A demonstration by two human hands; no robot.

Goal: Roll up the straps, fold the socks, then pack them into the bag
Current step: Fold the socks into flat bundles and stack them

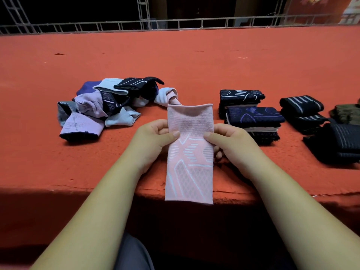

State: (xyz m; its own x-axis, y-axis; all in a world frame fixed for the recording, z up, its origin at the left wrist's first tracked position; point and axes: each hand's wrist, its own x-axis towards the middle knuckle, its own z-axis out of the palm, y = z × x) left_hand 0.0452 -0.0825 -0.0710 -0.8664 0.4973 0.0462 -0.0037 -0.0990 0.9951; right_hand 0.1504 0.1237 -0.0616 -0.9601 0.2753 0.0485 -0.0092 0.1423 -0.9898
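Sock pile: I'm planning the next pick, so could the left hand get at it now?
Probably, once freed: the left hand pinches the pink sock, but the pile lies close on its left with only bare red cloth between.

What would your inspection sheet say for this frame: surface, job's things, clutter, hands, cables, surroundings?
Surface: red cloth-covered table.
Job's things: pink sock held flat over the table's near edge; loose sock pile left; folded stack right; rolled straps far right.
Clutter: nothing seen.
Hands: left hand and right hand each pinch one side of the pink sock.
Cables: nothing seen.
Surroundings: metal railing behind the table; dark beyond.
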